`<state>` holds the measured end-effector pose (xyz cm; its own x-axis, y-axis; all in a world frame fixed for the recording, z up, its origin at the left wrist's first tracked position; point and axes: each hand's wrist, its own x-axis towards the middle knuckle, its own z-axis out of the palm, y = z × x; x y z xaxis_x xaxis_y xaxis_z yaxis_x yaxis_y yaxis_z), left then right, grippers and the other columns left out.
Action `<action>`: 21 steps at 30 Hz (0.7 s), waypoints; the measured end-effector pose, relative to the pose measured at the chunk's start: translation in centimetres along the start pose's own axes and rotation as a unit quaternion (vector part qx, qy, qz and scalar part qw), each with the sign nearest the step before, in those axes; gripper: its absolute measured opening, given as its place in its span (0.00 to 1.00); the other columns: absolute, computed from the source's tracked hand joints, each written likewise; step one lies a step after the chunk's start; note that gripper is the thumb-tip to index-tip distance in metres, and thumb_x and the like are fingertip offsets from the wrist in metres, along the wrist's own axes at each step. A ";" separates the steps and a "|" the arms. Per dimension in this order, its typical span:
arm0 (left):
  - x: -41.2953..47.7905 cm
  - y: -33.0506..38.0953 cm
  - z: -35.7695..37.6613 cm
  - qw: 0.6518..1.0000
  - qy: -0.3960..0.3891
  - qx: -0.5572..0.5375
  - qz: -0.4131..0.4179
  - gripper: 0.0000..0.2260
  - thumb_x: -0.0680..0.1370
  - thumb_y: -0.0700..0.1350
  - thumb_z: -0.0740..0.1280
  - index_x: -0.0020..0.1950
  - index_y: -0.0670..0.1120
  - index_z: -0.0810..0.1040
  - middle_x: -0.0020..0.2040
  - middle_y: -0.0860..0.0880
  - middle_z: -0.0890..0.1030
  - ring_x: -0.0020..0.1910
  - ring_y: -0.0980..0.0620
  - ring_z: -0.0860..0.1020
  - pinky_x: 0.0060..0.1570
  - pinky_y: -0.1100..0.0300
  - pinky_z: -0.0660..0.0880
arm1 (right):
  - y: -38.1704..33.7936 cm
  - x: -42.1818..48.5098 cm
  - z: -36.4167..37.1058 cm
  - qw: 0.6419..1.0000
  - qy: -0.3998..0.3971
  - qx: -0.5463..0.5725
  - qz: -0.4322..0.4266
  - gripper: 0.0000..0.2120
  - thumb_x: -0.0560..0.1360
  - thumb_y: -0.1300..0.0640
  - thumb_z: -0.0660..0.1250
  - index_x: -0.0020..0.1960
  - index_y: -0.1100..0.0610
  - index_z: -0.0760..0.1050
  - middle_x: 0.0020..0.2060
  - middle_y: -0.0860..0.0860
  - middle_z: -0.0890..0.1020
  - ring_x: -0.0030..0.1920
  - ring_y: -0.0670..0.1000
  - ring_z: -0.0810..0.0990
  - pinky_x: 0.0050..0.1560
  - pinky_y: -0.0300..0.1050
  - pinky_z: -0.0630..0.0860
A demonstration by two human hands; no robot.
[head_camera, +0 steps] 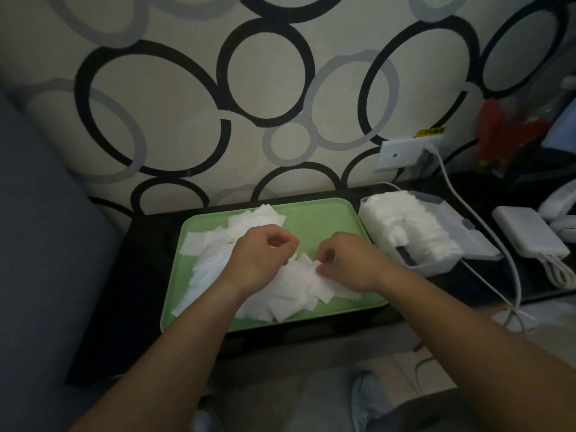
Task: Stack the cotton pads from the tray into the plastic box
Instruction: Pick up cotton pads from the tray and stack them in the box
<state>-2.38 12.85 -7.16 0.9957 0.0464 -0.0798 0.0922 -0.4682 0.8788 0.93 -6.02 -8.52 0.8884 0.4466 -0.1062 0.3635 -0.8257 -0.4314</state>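
A green tray [330,218] lies on the dark table and holds a loose heap of white square cotton pads [218,263]. Both hands hover over the heap's middle. My left hand [260,257] is curled, its fingertips pinched on a pad near the heap's centre. My right hand [349,261] pinches the edge of a white pad between thumb and forefinger. To the right of the tray stands the clear plastic box [436,265], with rows of stacked pads [402,222] inside and its lid hinged open to the right.
A white power adapter [526,232] with coiled cable lies right of the box. A white cable [486,226] runs from the wall socket [402,154] past the box. The patterned wall stands just behind the tray. A grey cushion fills the left.
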 end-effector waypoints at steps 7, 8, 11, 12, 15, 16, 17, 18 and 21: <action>0.1 -0.2 -0.5 1.000 0.025 -0.008 0.015 0.04 0.76 0.42 0.73 0.48 0.51 0.84 0.44 0.56 0.83 0.42 0.57 0.80 0.45 0.62 0.73 | 0.5 -0.7 -1.8 0.994 0.069 0.083 0.019 0.03 0.76 0.54 0.70 0.43 0.51 0.81 0.39 0.45 0.81 0.37 0.42 0.77 0.42 0.39 0.74; 0.0 -0.1 -0.5 0.999 0.018 -0.025 0.014 0.05 0.75 0.43 0.74 0.50 0.52 0.84 0.46 0.55 0.84 0.43 0.56 0.81 0.45 0.61 0.73 | 0.4 -0.9 -2.1 0.989 0.085 0.116 0.021 0.04 0.76 0.55 0.70 0.42 0.51 0.79 0.38 0.45 0.81 0.36 0.41 0.77 0.40 0.37 0.73; -0.2 0.5 -0.2 0.994 -0.035 -0.104 -0.011 0.15 0.73 0.46 0.77 0.59 0.50 0.81 0.51 0.53 0.85 0.48 0.56 0.83 0.47 0.60 0.78 | -1.0 -1.3 -2.6 0.948 0.103 0.300 0.003 0.06 0.77 0.58 0.70 0.41 0.54 0.78 0.36 0.50 0.81 0.35 0.46 0.78 0.39 0.40 0.75; -0.3 0.8 -0.2 0.989 -0.050 -0.136 -0.019 0.16 0.73 0.45 0.76 0.60 0.49 0.80 0.50 0.51 0.85 0.47 0.56 0.83 0.47 0.60 0.80 | -1.6 -1.4 -2.6 0.925 0.098 0.367 0.000 0.06 0.77 0.59 0.70 0.42 0.55 0.78 0.36 0.52 0.81 0.36 0.47 0.78 0.39 0.41 0.76; -0.5 1.3 -0.7 0.980 -0.040 -0.192 -0.021 0.09 0.75 0.41 0.74 0.55 0.46 0.82 0.44 0.50 0.87 0.42 0.56 0.84 0.40 0.63 0.80 | -3.4 -1.1 -2.5 0.879 0.103 0.465 0.011 0.04 0.78 0.59 0.69 0.44 0.55 0.79 0.37 0.52 0.84 0.36 0.47 0.81 0.38 0.42 0.78; -0.5 1.4 -1.1 0.980 -0.023 -0.195 -0.021 0.07 0.76 0.41 0.74 0.54 0.45 0.82 0.44 0.50 0.87 0.41 0.56 0.84 0.38 0.64 0.79 | -3.8 -0.9 -2.3 0.872 0.113 0.476 0.020 0.04 0.78 0.58 0.68 0.45 0.55 0.80 0.37 0.50 0.84 0.36 0.47 0.81 0.38 0.43 0.78; -0.5 1.3 -1.5 0.981 -0.002 -0.195 -0.025 0.07 0.76 0.41 0.73 0.53 0.45 0.83 0.45 0.50 0.87 0.41 0.56 0.84 0.38 0.64 0.79 | -4.1 -0.5 -2.1 0.869 0.123 0.478 0.031 0.05 0.79 0.57 0.67 0.46 0.54 0.80 0.36 0.49 0.84 0.35 0.47 0.80 0.38 0.43 0.77; -0.5 1.0 -2.2 0.980 0.021 -0.194 -0.031 0.06 0.77 0.41 0.73 0.54 0.46 0.83 0.45 0.50 0.87 0.41 0.55 0.84 0.37 0.64 0.78 | -4.3 -0.1 -1.9 0.872 0.129 0.470 0.042 0.06 0.80 0.56 0.66 0.46 0.54 0.80 0.36 0.49 0.83 0.34 0.47 0.80 0.37 0.42 0.77; -0.5 -0.2 -4.2 0.975 0.080 -0.197 -0.062 0.08 0.77 0.44 0.73 0.55 0.48 0.82 0.47 0.51 0.86 0.44 0.53 0.84 0.36 0.63 0.77 | -4.0 1.0 -0.5 0.925 0.113 0.362 0.034 0.06 0.78 0.57 0.67 0.44 0.52 0.81 0.38 0.48 0.84 0.34 0.44 0.80 0.38 0.37 0.75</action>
<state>-2.92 16.66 -5.33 0.9608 0.2328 -0.1507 0.1724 -0.0757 0.9821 0.52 -2.40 -6.44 0.9679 0.2513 -0.0016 0.0934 -0.3657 -0.9260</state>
